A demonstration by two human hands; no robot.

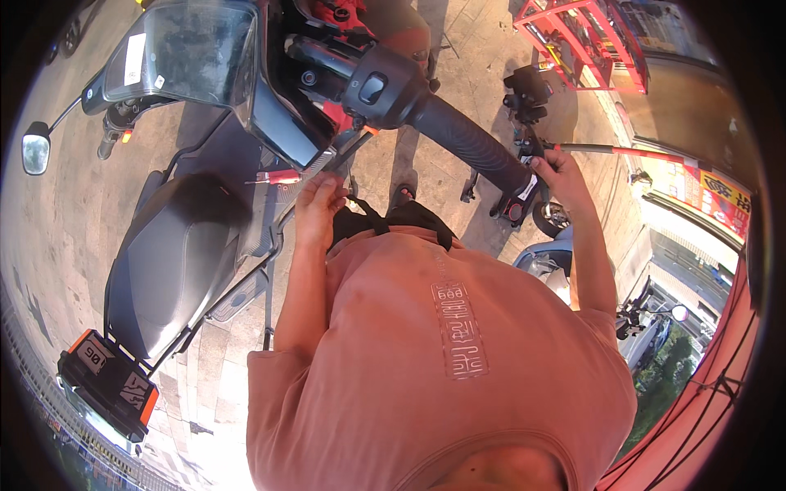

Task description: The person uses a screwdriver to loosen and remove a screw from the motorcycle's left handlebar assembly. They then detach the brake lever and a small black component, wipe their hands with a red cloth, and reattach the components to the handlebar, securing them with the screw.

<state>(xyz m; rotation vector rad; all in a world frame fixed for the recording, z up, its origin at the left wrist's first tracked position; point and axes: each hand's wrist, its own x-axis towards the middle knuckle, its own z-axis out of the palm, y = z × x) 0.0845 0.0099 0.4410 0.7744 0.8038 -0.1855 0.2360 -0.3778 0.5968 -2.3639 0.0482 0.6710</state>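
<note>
A black rubber handlebar grip (pixel 471 143) slants across the top middle, with a switch housing (pixel 381 86) at its inner end. My right hand (pixel 565 182) is at the outer end of the grip, thumb and fingers pinched by a small dark part; what they hold is unclear. My left hand (pixel 319 196) is closed in front of my waist, below the scooter's black front panel (pixel 286 123). Whatever is in its fingers is hidden. Beside it, a screwdriver with a red handle (pixel 277 177) lies on the scooter's footboard.
The scooter's black seat (pixel 176 254) is at left, with a round-cornered mirror (pixel 35 149) beyond. A red metal rack (pixel 585 41) with tools stands at the far right. A red and black rod (pixel 606 149) extends past my right hand. Other parked vehicles (pixel 547 266) are at right.
</note>
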